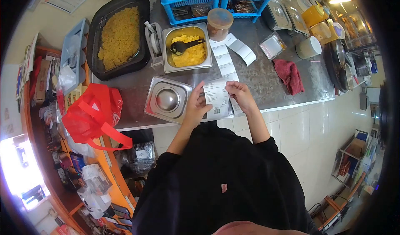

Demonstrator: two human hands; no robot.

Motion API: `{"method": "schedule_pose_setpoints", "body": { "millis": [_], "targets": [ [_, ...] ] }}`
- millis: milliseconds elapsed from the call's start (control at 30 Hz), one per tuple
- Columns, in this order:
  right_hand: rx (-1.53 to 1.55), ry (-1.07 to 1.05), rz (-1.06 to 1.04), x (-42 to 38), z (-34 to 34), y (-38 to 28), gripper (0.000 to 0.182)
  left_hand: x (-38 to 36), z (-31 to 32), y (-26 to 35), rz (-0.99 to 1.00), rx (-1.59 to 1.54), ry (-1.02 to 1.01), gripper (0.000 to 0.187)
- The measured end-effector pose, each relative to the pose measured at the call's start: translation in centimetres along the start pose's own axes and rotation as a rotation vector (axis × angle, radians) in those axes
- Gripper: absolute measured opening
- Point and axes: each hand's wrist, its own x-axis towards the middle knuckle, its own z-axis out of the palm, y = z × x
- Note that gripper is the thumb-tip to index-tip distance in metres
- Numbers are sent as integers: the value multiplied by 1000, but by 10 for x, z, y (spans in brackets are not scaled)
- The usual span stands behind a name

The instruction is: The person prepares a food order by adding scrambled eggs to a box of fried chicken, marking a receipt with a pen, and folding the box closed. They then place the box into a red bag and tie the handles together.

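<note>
A printed receipt (216,98) with a small square code near its bottom is held up over the counter's front edge. My left hand (195,105) grips its left side, thumb across the front. At the upper right corner, my right hand (241,95) pinches the paper between thumb and fingers. Behind the receipt runs a long strip of white labels (224,62), partly hidden by it. Left of my left hand lies a steel lid (152,104). Beyond it stands a steel pan (166,47) of yellow food (192,57) with a black spoon (180,47) resting inside.
A black roasting pan (92,47) of yellow rice-like food stands back left. A red bag (89,114) hangs over the left corner. Behind are a lidded tub (220,24) and blue racks (191,2). To the right lie a red cloth (288,74) and a white cup (308,48).
</note>
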Motion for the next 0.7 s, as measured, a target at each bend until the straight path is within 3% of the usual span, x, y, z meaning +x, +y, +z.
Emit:
{"method": "schedule_pose_setpoints", "body": {
  "millis": [367, 567, 600, 700],
  "targets": [
    [9, -70, -87, -17, 7, -14, 13, -15, 14, 5, 115, -113, 9, 94],
    [-11, -179, -69, -24, 32, -24, 11, -26, 8, 18, -51, -369, 201, 90],
    [-17, -201, -79, -26, 41, -26, 11, -24, 6, 20, -45, -380, 167, 71],
    [-90, -323, -119, -25, 65, -19, 12, -22, -8, 34, -147, -370, 68, 49]
  ]
}}
